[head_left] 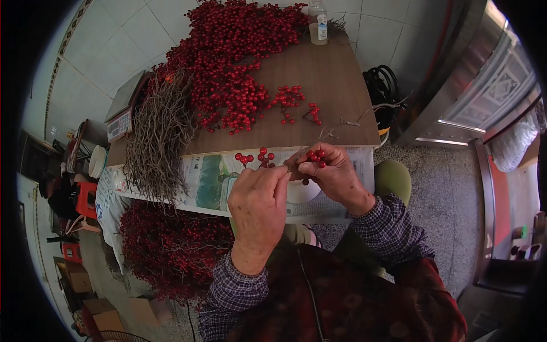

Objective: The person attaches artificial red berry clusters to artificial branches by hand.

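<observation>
**Red berry sprig (316, 158) pinched near the front edge of the counter (330, 74)**

At the centre of the frame the two hands meet, fingertips close together. The right hand (335, 175) pinches the red berry sprig between thumb and fingers, with glossy berries lying over the fingers and one more hanging just below. The left hand (257, 196) has its fingers curled in and pressed together around small berry clusters (264, 157), which poke up beyond the knuckles; its fingertips are partly hidden, and whether the stems in the two hands are joined cannot be told.

Beneath the hands, printed newspaper (336, 211) runs along the near side, with a round white object (303, 192) on it, partly covered by the hands. Just above the hands, at mid-frame, loose sprigs (288, 98) lie on the brown counter, and a bare twig (354, 121) lies to their right. A large heap of red berries (228, 62) fills the top centre, with a plastic bottle (318, 28) to its right. Left of the heap, a bundle of dry twigs (159, 137) hangs over the near edge, beside a weighing scale (121, 122). More berry branches (171, 251) sit below the counter at lower left. A coiled black hose or cable (380, 85) is at upper right.
</observation>
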The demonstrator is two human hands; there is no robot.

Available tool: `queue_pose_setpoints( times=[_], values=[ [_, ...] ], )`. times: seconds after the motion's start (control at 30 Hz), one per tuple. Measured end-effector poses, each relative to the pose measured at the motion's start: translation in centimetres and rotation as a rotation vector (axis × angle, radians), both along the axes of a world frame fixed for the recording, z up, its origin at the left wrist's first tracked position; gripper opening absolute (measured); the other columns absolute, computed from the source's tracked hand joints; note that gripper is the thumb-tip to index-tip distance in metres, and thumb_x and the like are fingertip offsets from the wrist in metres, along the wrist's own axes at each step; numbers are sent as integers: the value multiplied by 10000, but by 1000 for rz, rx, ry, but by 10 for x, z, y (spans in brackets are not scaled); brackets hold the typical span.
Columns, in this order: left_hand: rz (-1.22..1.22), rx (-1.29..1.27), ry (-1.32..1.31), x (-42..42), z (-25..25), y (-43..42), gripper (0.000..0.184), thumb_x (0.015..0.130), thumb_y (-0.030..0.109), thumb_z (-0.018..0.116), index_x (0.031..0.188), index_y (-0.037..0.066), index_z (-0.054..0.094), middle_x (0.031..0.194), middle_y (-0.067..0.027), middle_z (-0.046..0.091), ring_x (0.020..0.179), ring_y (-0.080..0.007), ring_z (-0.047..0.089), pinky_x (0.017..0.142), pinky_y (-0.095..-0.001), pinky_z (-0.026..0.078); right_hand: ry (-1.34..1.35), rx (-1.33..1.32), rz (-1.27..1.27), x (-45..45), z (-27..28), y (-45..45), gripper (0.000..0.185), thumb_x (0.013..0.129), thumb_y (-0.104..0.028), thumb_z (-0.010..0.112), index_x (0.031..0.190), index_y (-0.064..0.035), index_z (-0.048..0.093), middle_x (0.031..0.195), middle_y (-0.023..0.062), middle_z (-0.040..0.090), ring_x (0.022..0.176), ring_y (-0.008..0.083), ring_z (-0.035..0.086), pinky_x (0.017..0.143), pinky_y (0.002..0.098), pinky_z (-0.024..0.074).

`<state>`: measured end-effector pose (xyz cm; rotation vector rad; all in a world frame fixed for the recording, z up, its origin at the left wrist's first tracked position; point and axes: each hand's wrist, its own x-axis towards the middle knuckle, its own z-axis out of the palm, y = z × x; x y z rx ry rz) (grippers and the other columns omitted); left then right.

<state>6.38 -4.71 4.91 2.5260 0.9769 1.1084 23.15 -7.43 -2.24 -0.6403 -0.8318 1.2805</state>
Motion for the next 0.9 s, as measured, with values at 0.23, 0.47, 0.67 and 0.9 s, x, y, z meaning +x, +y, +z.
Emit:
queue_pose_setpoints(
  times=[0.23,0.47,0.67,0.9],
  values=[
    [-9,9,-7,1,1,-2,82,808,46,677,882,18,658,744,-91,632,663,-267,555,600,-377,457,34,22,17,0,-2,0,106,868,-19,674,971,-36,652,996,128,686,835,177,672,714,304,564],
    [-7,1,-10,3,1,-2,116,779,-13,709,887,-2,665,782,-106,664,688,-253,590,600,-348,473,29,50,18,0,-3,1,110,861,-21,683,965,-41,654,1014,124,666,885,191,666,750,314,574],
    [-6,27,-7,5,-3,-3,129,768,-25,712,885,1,664,781,-104,660,685,-252,589,599,-345,477,92,72,35,-1,-5,0,106,860,-3,674,956,-43,651,1044,126,650,906,200,661,774,334,579],
    [-9,110,-16,6,-12,1,98,788,26,671,886,26,656,747,-85,623,669,-262,550,597,-374,444,-108,108,-71,-3,-2,3,110,853,34,663,948,-17,641,1043,123,659,878,154,647,731,285,559]
  ],
)
